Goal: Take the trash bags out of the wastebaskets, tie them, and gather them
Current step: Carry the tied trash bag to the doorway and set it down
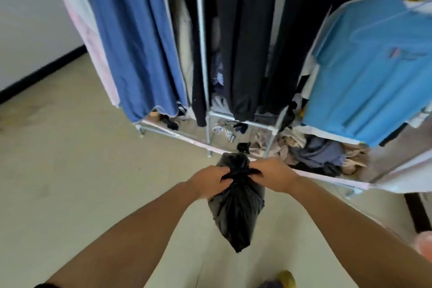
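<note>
A black trash bag (236, 210) hangs in the air in front of me, above the pale floor. Its neck is bunched together between my two hands, and a loose flap of the bag sticks up beyond them. My left hand (210, 181) pinches the twisted plastic on the left side of the neck. My right hand (273, 176) pinches the other end on the right side. The bag's body droops down toward me, partly filled. No wastebasket is in view.
A metal clothes rack (203, 58) stands straight ahead, hung with blue, black and light blue garments. Crumpled clothes (320, 152) and socks lie on its bottom shelf. A black skirting board (42, 70) runs along the left wall. A pink object (424, 244) shows at the right edge.
</note>
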